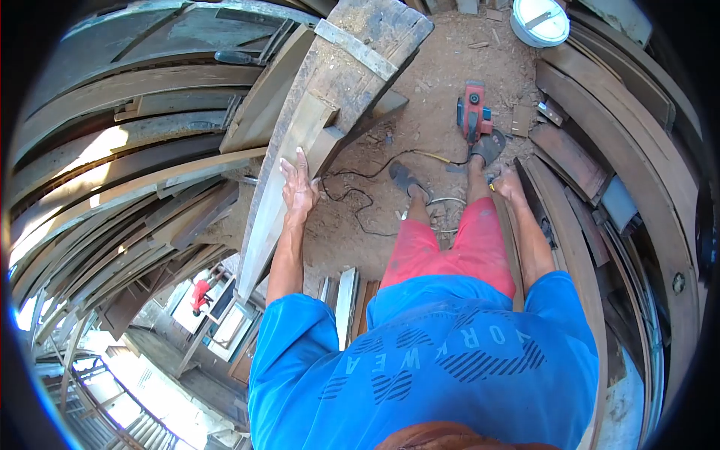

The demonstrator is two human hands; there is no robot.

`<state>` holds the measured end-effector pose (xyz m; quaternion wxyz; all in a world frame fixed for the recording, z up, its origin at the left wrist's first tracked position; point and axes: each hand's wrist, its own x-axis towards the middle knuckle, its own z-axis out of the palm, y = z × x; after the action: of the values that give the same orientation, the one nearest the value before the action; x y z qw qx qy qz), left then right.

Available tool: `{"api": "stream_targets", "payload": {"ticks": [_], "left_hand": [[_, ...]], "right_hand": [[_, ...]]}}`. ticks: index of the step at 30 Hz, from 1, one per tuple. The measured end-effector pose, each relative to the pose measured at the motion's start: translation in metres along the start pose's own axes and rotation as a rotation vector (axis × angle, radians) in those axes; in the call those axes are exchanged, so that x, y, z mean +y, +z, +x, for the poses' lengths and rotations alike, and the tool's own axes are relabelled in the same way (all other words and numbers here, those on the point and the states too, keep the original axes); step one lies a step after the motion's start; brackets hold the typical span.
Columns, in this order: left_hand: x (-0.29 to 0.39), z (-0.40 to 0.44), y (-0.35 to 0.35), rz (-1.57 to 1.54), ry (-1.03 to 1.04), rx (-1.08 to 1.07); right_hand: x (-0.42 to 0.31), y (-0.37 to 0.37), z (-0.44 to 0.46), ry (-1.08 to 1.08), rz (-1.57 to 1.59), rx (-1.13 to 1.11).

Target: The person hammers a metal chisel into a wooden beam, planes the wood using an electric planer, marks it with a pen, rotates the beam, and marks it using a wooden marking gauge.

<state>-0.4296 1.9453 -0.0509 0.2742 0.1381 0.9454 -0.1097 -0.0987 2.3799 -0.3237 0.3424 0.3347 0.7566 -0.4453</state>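
My left hand (298,187) lies with its fingers spread at the edge of a long wooden bench (352,71). Beside its fingertips is a pale wood block (309,120), with another squared piece of timber (324,148) against it. On the right, my right hand (510,184) is closed near my knee, beside the upright boards. A small yellow bit (492,187) shows at its fingers, too small to name. A red and black power planer (472,112) rests on the dirt floor just ahead of my right foot.
A dark cord (360,191) loops across the floor near my sandals. A white lidded bucket (540,21) stands at the far right. Stacked planks (150,112) line the left side, and more boards (622,127) the right. A person in red (201,295) is in the left background.
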Motion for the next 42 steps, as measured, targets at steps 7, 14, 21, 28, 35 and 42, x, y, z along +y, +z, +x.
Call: {"api": "stream_targets", "payload": {"ticks": [7,14,21,28,35,42], "left_hand": [[0.000,0.000,-0.001,0.009,0.014,0.077],[-0.007,0.022,0.022,-0.011,0.314,0.265],[-0.017,0.031,0.031,-0.023,0.327,0.367],[-0.017,0.031,0.027,-0.054,0.317,0.269],[-0.026,0.030,0.015,-0.061,0.351,0.150],[-0.033,0.027,0.018,-0.133,0.343,0.211]], "right_hand": [[0.025,-0.013,0.030,0.068,0.088,0.063],[0.032,-0.031,0.069,-0.024,0.133,-0.006],[0.049,0.038,0.195,-0.040,0.034,-0.155],[0.046,0.138,0.272,0.110,0.054,0.000],[0.011,0.138,0.251,0.163,0.421,0.139],[-0.091,0.080,0.125,0.242,1.169,0.256]]}}
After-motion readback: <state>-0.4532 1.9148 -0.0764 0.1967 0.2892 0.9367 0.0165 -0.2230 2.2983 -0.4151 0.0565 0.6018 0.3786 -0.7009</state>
